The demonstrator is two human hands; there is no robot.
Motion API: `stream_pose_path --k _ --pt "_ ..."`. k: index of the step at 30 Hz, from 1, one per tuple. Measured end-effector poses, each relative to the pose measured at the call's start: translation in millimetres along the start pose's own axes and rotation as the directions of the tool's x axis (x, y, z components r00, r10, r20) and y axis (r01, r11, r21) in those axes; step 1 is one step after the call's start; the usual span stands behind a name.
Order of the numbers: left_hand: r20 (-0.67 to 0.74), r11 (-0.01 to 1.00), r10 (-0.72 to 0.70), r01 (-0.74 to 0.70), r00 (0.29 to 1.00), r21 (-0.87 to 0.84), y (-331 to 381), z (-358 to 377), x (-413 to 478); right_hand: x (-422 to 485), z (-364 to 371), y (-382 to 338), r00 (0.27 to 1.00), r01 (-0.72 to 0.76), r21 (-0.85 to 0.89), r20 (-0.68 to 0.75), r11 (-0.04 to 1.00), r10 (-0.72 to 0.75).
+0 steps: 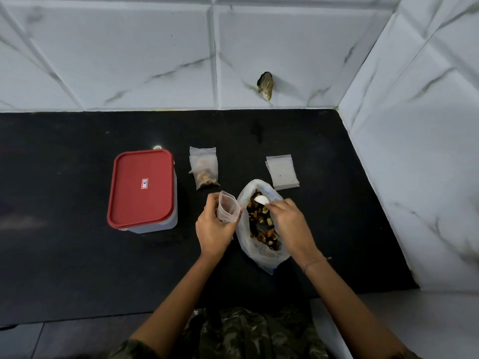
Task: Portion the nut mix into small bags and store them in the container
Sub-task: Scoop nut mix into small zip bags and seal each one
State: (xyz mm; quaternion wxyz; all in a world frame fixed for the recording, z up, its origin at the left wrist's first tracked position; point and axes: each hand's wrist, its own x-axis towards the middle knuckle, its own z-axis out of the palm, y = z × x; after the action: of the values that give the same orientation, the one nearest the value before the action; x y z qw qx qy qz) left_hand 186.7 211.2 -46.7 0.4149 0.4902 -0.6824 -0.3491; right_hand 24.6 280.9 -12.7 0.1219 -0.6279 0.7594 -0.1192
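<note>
Just left of the right hand (283, 221), the left hand (215, 230) holds a small bag (228, 209).

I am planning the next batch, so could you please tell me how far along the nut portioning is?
Done: at least one filled bag lies beside the closed container. In hand: the left hand holds an open small bag while the right hand dips a white scoop into the nut mix bag. Left: filling the stack of empty bags, then storing all in the container.
</note>
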Motion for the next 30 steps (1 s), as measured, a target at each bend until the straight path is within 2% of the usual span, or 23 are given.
stream_pose_path --k 4,7,12,16,20,27,30 --pt "0.072 0.999 0.032 -0.03 0.997 -0.021 -2 1 -4 12 10 -4 0.992 0.12 -0.164 -0.013 0.979 -0.124" --pt "0.111 0.999 0.034 -0.034 0.993 -0.006 -7 1 -8 13 12 -4 0.98 0.184 -0.202 -0.033 0.962 -0.195" --pt "0.153 1.0 -0.003 0.003 0.988 0.006 -18 4 -16 -5 8 -2 0.972 0.232 -0.171 0.007 0.958 -0.234" --pt "0.165 1.0 -0.007 0.003 0.986 0.027 -21 3 -18 -8 6 -1 0.987 0.159 -0.086 0.022 0.984 -0.157" --pt "0.171 0.999 -0.023 0.015 0.985 0.048 -24 3 -18 4 2 -2 0.997 0.069 -0.151 0.027 0.986 -0.066" --pt "0.185 0.998 -0.054 0.049 0.981 0.029 -29 6 -22 13 8 -11 0.985 0.107 -0.26 0.16 0.96 -0.066" --pt "0.182 0.999 -0.048 0.046 0.982 0.012 -30 7 -22 13 5 -9 0.98 0.098 -0.228 0.189 0.969 -0.055"
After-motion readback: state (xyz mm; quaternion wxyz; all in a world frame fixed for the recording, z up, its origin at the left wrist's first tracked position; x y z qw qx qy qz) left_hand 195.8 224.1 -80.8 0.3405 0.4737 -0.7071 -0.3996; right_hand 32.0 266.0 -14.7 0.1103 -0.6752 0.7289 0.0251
